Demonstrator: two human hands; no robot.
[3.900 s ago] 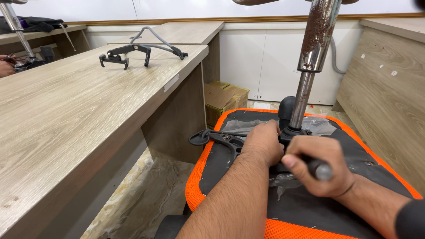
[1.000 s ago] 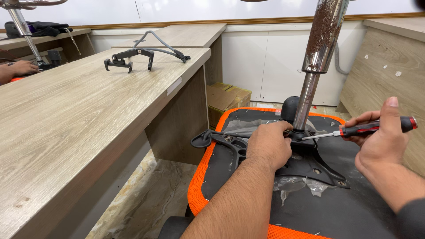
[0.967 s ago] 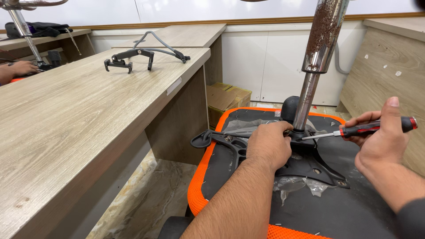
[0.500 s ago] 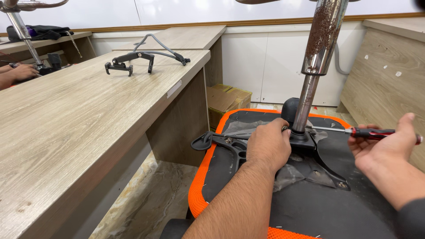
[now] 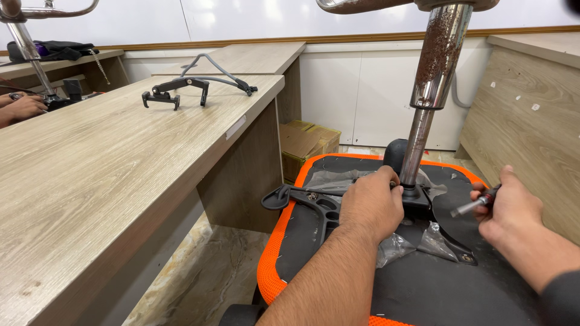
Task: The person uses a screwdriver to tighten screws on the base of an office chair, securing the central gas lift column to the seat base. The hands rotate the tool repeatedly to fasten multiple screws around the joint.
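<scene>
An upturned office chair seat [image 5: 275, 265] with an orange mesh rim and black underside lies below me. A black metal mechanism plate [image 5: 320, 208] with a lever is fixed on it, and a rusty gas cylinder [image 5: 432, 72] rises from its middle. My left hand [image 5: 371, 202] presses down on the plate just left of the cylinder's base. My right hand [image 5: 507, 208] is off to the right, closed around a screwdriver [image 5: 474, 202] whose metal shaft points left toward the plate. Crumpled clear plastic wrap [image 5: 411, 244] lies under the plate.
A long wooden desk [image 5: 103, 175] runs along the left, with black chair armrest parts [image 5: 181, 87] on its far end. Another person's hand [image 5: 21, 108] rests at the far left. A cardboard box [image 5: 308, 142] sits on the floor behind the seat. A wooden panel [image 5: 531, 115] stands at right.
My right hand has pulled the screwdriver away from the mechanism plate and turned it, drawing back to the right. My left hand stays pressed on the plate.
</scene>
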